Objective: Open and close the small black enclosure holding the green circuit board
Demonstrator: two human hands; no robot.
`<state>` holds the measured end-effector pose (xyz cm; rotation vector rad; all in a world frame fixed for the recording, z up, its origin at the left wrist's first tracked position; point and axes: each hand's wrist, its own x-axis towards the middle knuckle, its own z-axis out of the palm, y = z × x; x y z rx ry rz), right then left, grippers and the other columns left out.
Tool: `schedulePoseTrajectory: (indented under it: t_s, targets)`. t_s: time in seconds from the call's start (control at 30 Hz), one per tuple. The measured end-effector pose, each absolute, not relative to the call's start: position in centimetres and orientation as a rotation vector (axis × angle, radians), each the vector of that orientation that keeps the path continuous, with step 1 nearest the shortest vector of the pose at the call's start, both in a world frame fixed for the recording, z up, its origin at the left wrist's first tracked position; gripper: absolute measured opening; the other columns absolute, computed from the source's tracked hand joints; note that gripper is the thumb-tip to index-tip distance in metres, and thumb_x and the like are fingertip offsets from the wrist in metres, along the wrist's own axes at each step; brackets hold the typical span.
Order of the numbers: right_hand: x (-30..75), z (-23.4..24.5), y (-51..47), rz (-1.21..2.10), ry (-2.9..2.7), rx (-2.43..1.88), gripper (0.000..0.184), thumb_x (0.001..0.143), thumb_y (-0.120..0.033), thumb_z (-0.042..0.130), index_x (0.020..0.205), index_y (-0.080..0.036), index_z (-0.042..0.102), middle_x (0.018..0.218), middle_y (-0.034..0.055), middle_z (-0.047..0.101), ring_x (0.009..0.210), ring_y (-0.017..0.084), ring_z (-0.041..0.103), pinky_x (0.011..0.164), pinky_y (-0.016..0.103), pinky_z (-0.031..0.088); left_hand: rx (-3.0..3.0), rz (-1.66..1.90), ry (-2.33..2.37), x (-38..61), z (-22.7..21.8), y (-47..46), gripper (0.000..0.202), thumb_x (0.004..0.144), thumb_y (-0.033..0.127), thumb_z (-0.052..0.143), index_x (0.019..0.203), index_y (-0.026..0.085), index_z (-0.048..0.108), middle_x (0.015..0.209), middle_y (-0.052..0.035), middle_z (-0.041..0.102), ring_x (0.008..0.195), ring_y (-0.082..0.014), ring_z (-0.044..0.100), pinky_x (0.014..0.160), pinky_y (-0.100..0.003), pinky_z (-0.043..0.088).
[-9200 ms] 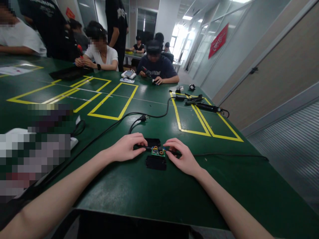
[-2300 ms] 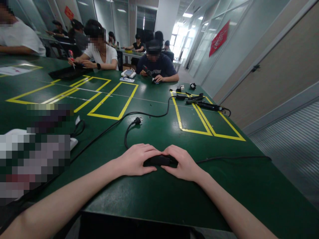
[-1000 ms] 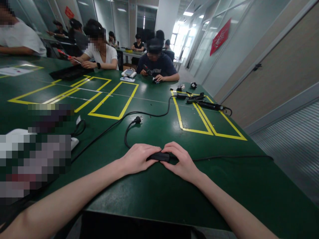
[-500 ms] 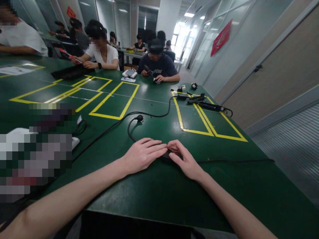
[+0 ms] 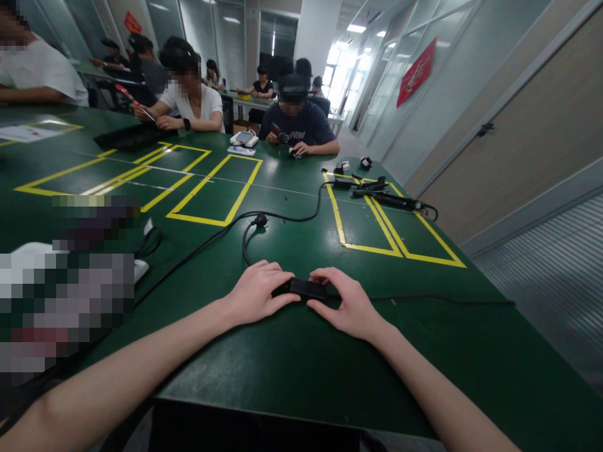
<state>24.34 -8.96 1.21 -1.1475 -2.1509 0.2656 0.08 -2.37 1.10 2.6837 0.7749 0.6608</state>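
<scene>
A black power adapter point(image 5: 308, 289) lies on the green table in front of me. My left hand point(image 5: 259, 294) is closed round its left end, with the thumb along the near side and the fingers over the far side. At the right end, the thumb and fingers of my right hand point(image 5: 351, 301) hold its near and far edges. A black cord ending in a plug point(image 5: 260, 220) curves out from behind my left hand. Another cord point(image 5: 424, 297) runs from the adapter to the right, past my right hand.
Yellow tape outlines point(image 5: 226, 223) mark the table point(image 5: 282, 370). A long black cable point(image 5: 202, 242) crosses to a second adapter point(image 5: 342, 182), beside a black rod-shaped device point(image 5: 391, 199). Blurred-out items lie at the left. Across the table, a person in a dark shirt point(image 5: 301, 125) handles small objects.
My fingers have drawn apart, uncovering the adapter's top. My left hand has shifted slightly left and now wraps its end. The plug has moved a little left and nearer the long cable.
</scene>
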Motion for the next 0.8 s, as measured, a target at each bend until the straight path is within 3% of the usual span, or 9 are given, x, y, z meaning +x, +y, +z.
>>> schedulePoseTrajectory:
  t_s: [0.2, 0.3, 0.43, 0.63, 0.8]
  targets:
    - [24.4, 1.3, -8.8, 0.242, -2.248, -1.143, 0.022, 0.097, -0.032, 0.065, 0.115, -0.02, 0.069, 0.096, 0.01, 0.076, 0.084, 0.024, 0.072, 0.072, 0.035, 0.059, 2.655, 0.675, 0.764, 0.3, 1.3, -2.8, 0.037, 0.096, 0.044, 0.069, 0.123, 0.019, 0.066, 0.106, -0.0069, 0.076, 0.093, -0.0233, 0.071, 0.085, -0.036, 0.052]
    - [24.3, 1.2, -8.8, 0.262, -2.249, -1.104, 0.024, 0.098, -0.033, 0.065, 0.118, -0.02, 0.069, 0.101, 0.01, 0.077, 0.088, 0.024, 0.072, 0.075, 0.036, 0.059, 2.683, 0.617, 0.728, 0.5, 1.4, -3.1, 0.027, 0.097, 0.039, 0.068, 0.115, 0.018, 0.068, 0.096, -0.0055, 0.076, 0.087, -0.0226, 0.071, 0.083, -0.035, 0.051]
    - [24.2, 0.9, -8.9, 0.232, -2.256, -1.034, 0.024, 0.101, -0.031, 0.061, 0.12, -0.02, 0.069, 0.099, 0.0098, 0.078, 0.084, 0.023, 0.072, 0.074, 0.037, 0.059, 2.664, 0.618, 0.782, 0.6, 1.4, -3.3, 0.035, 0.094, 0.041, 0.072, 0.119, 0.017, 0.068, 0.103, -0.0072, 0.076, 0.091, -0.0243, 0.07, 0.082, -0.035, 0.052]
    - [24.0, 0.8, -8.9, 0.309, -2.249, -1.045, 0.036, 0.099, -0.03, 0.063, 0.135, -0.023, 0.064, 0.112, 0.01, 0.077, 0.096, 0.024, 0.073, 0.083, 0.039, 0.061, 2.685, 0.591, 0.778, 0.8, 1.4, -3.5, 0.029, 0.099, 0.042, 0.065, 0.115, 0.018, 0.07, 0.096, -0.0064, 0.075, 0.087, -0.0228, 0.07, 0.083, -0.035, 0.053]
    - [24.3, 0.8, -8.6, 0.482, -2.025, -1.103, 0.031, 0.098, -0.031, 0.065, 0.128, -0.025, 0.071, 0.116, 0.0092, 0.078, 0.101, 0.025, 0.074, 0.085, 0.04, 0.062, 2.666, 0.916, 0.864, 0.4, 1.4, -2.8, 0.041, 0.099, 0.04, 0.062, 0.133, 0.017, 0.062, 0.118, -0.0118, 0.074, 0.11, -0.0288, 0.066, 0.1, -0.047, 0.05]
